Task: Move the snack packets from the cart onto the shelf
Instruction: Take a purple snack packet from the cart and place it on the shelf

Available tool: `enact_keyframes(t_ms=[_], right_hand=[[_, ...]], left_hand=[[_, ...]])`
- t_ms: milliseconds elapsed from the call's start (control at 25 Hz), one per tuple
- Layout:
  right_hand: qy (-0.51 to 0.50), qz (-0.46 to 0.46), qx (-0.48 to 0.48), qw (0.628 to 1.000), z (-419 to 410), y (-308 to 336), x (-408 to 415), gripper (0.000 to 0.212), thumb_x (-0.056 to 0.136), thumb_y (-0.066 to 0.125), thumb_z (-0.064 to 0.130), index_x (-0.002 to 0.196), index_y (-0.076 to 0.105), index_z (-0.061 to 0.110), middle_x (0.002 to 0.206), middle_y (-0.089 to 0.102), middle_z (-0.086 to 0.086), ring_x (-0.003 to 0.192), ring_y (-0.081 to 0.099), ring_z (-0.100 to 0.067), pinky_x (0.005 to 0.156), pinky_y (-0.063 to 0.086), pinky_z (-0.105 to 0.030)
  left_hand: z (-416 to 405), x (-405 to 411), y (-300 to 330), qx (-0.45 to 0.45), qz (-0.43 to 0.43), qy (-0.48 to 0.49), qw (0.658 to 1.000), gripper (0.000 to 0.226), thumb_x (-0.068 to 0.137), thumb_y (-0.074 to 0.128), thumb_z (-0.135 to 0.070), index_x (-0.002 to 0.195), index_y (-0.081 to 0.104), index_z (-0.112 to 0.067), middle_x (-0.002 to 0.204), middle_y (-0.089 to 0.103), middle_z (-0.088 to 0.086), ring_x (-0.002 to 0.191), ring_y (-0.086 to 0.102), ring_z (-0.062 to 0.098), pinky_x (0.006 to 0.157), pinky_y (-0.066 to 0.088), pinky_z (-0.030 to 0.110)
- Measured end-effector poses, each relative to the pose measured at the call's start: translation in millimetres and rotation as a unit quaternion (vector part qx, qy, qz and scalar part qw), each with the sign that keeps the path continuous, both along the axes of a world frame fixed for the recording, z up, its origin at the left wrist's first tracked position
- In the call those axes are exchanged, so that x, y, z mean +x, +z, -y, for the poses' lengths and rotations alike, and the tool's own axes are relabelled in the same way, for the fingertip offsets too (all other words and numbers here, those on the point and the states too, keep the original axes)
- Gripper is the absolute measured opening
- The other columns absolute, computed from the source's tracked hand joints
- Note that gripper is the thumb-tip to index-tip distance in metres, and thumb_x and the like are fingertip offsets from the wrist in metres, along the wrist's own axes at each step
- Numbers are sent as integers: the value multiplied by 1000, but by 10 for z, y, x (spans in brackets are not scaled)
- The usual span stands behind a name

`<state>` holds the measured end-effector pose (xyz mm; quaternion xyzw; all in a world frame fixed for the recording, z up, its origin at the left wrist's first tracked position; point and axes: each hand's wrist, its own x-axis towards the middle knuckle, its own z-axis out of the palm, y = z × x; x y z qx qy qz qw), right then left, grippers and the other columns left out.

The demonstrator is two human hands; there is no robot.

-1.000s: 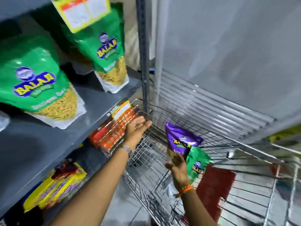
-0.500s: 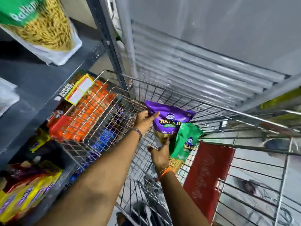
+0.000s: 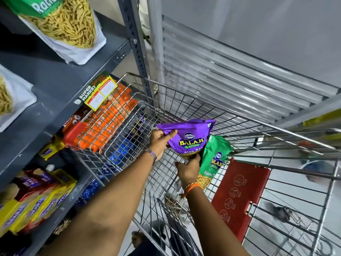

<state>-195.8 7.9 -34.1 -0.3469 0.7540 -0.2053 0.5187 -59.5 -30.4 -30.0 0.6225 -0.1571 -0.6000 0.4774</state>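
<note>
A purple Balaji snack packet [image 3: 191,139] is held inside the wire cart [image 3: 184,95]. My left hand [image 3: 159,143] pinches its top left corner. My right hand [image 3: 188,169] grips its lower edge from below. Behind it, to the right, a green Balaji packet [image 3: 215,159] leans in the cart, its bottom partly hidden by my right hand. On the grey shelf [image 3: 55,80] at the upper left stands a green packet of yellow sev [image 3: 62,23], and another packet [image 3: 11,100] shows at the left edge.
The cart presses against the shelf unit's upright post [image 3: 136,52]. Orange cookie packs [image 3: 103,126] and yellow boxes [image 3: 33,202] fill the lower shelves. A red child-seat flap [image 3: 238,196] stands in the cart on the right. A louvred metal panel [image 3: 230,71] rises behind.
My left hand moved from the cart's rim onto the purple packet's top corner. The view tilted down and closer to the cart. My right hand kept hold of the packet.
</note>
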Motion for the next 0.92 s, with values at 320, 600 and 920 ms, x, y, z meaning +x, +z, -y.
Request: enact_keyframes(t_ms=[320,600,920], right_hand=[[51,40,-62,996,84,-9,7,118,34,93,36,140,44,21,130,63,-12,119,62,-31,109,50,-49],[279,158,-26,947,365,662,-56,76,80,75,-7,146,38,1,135,55,-11,118,55,-24,112,41,-35],[376,216,-69,898,395,1296,78,68,61,88,-12,123,61,-2,117,76,-16,96,76,-21,87,63,-35]], left_hand=[[27,399,606,-47,-41,-31,998,36,66,79,-20,95,63,-6,97,74,12,94,72,27,84,59,51],[-189,941,1264,-92,-86,-45,991,19,71,76,-18,88,73,-12,89,79,3,78,75,15,77,62,44],[-540,1014,1846,-140,-75,147,976,10,90,66,-14,99,69,-10,91,79,3,81,75,15,87,59,44]])
